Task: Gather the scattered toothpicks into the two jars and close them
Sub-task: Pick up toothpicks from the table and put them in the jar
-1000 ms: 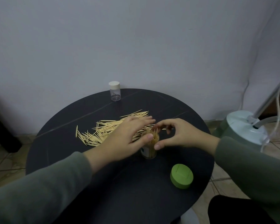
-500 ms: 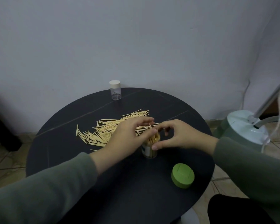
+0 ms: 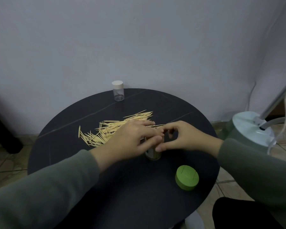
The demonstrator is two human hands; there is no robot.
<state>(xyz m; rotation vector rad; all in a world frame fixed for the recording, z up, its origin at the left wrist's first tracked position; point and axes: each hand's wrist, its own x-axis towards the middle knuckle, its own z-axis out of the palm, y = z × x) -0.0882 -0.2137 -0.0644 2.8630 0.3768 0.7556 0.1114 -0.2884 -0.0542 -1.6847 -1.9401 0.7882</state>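
Note:
An open jar (image 3: 153,155) packed with toothpicks stands mid-table; only its lower part shows. My left hand (image 3: 130,142) lies over its mouth with fingers stretched flat on the toothpick tops and the thumb along the jar's side. My right hand (image 3: 180,138) curls round the jar's upper part from the right, thumb on its front. Loose toothpicks (image 3: 109,131) lie scattered behind and to the left of my hands. The green lid (image 3: 186,180) sits on the table at the front right. A small clear jar with a white cap (image 3: 118,90) stands at the far edge.
The round black table (image 3: 69,146) stands against a grey wall. A pale green appliance base with a pole and hoses (image 3: 253,129) sits on the tiled floor to the right. A dark object stands at the far left.
My left hand has come down over the jar's mouth and now hides the toothpick tops that showed before. My right hand has stayed at the jar.

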